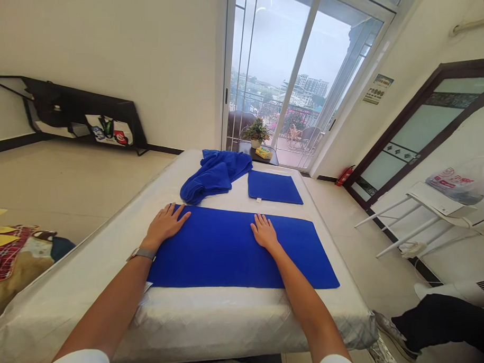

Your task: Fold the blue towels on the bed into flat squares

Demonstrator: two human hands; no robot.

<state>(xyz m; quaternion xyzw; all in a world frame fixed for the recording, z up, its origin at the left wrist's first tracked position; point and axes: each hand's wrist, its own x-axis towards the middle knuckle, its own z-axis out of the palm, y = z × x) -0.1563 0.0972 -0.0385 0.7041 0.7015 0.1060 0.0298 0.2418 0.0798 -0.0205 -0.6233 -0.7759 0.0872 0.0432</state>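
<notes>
A blue towel (223, 249) lies spread flat across the near part of the covered table (182, 306). My left hand (166, 225) rests open on its far left corner, fingers spread. My right hand (264, 231) lies open and flat on the towel, right of its middle. Beyond it, a second blue towel (275, 187) is folded into a neat rectangle with a small white tag at its near edge. To the left of that one sits a loose, crumpled heap of blue towels (216, 175). A pale tag shows at the spread towel's near left corner.
Behind the table's far end stand a potted plant (257, 131) and a yellow tissue pack (263, 152). At right are a white chair (443, 209) bearing a plastic bag (460, 181), and a person's leg (439, 321). Patterned cloths (15, 253) lie at left.
</notes>
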